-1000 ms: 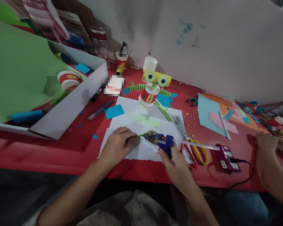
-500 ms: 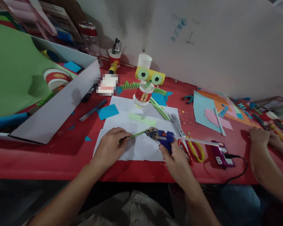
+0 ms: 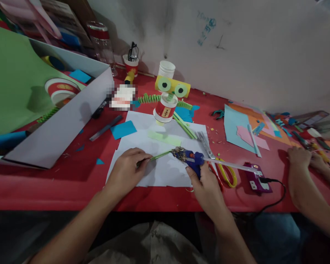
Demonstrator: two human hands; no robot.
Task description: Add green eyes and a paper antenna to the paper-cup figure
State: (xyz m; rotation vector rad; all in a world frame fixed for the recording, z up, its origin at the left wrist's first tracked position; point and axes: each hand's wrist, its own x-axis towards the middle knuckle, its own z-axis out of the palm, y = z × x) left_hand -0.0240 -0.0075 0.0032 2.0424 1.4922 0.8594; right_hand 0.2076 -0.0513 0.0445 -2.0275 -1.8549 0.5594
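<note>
My left hand (image 3: 126, 170) rests on a white paper sheet (image 3: 165, 172) and pinches the near end of a thin green paper strip (image 3: 161, 155). My right hand (image 3: 206, 187) is wrapped round the handle of a blue glue gun (image 3: 191, 159). Its crusted nozzle points left and meets the far end of the green strip. A clear glue stick (image 3: 231, 165) juts out of the gun's back to the right.
A paper-cup figure (image 3: 166, 101) with a yellow head and green spring arms stands behind the sheet. Yellow-handled scissors (image 3: 222, 168) and a purple power socket (image 3: 255, 179) lie at right. A white box (image 3: 60, 124) with green paper sits at left. Another person's hands (image 3: 302, 157) are at far right.
The strip held out from my left hand shows longer against the gun's nozzle. Both hands keep their grips. The view has shifted slightly.
</note>
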